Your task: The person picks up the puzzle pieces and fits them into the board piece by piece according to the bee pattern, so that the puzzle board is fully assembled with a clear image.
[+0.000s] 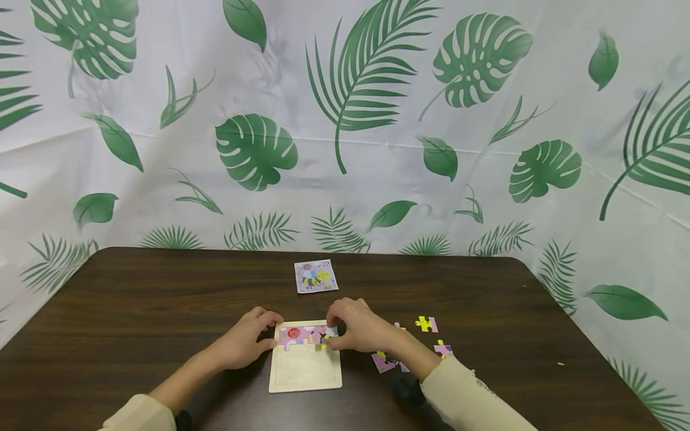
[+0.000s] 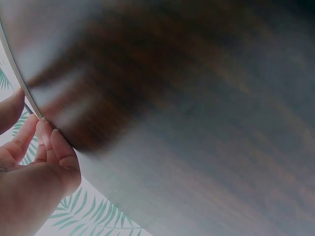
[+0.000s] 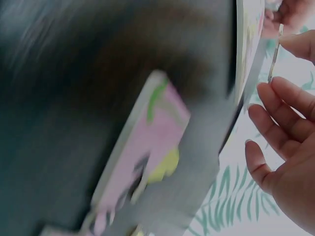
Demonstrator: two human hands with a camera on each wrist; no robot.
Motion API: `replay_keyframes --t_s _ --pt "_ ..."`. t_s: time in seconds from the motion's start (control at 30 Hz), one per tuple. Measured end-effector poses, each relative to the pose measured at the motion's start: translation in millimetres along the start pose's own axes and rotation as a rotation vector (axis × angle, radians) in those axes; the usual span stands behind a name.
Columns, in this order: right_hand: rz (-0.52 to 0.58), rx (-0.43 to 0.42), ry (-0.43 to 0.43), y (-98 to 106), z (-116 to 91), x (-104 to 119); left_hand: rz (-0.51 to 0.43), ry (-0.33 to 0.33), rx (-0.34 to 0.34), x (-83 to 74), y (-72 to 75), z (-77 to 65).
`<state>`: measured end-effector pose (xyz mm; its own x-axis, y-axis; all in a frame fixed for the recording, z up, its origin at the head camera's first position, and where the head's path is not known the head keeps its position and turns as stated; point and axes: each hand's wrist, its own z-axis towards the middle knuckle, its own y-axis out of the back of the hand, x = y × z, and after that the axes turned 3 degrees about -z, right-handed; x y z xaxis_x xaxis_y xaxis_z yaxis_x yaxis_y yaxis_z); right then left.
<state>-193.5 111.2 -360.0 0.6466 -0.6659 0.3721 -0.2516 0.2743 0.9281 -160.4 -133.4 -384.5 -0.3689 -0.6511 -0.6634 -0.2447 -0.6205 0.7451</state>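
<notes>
A pale wooden puzzle tray [image 1: 306, 372] lies on the dark table, with a row of pink jigsaw pieces [image 1: 293, 333] along its far side. My left hand [image 1: 245, 342] holds the tray by its far left corner, thumb at the left edge. Over the tray's far right part, my right hand [image 1: 357, 326] pinches a puzzle piece [image 3: 274, 56] between thumb and fingers. That piece appears edge-on in the right wrist view, raised off the tray. The left wrist view shows the left fingertips [image 2: 44, 129] right at the tray's rim.
Several loose puzzle pieces [image 1: 426, 324] lie right of the tray, some partly hidden under the right forearm. A picture card with a bee [image 1: 315, 276] lies beyond the tray. Behind the table [image 1: 178, 287] hangs a white leaf-print cloth [image 1: 377, 185].
</notes>
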Motion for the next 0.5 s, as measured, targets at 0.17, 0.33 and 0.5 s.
replay_keyframes --t_s 0.17,0.33,0.5 --pt "-0.029 0.0 0.038 -8 7 12 0.001 -0.012 0.001 0.3 0.3 0.0" --pt "-0.046 0.014 0.057 -14 12 22 -0.001 -0.024 0.003 0.3 0.8 0.8" --pt "-0.06 0.022 0.077 -17 17 30 -0.005 -0.018 0.014 1.2 1.0 1.0"
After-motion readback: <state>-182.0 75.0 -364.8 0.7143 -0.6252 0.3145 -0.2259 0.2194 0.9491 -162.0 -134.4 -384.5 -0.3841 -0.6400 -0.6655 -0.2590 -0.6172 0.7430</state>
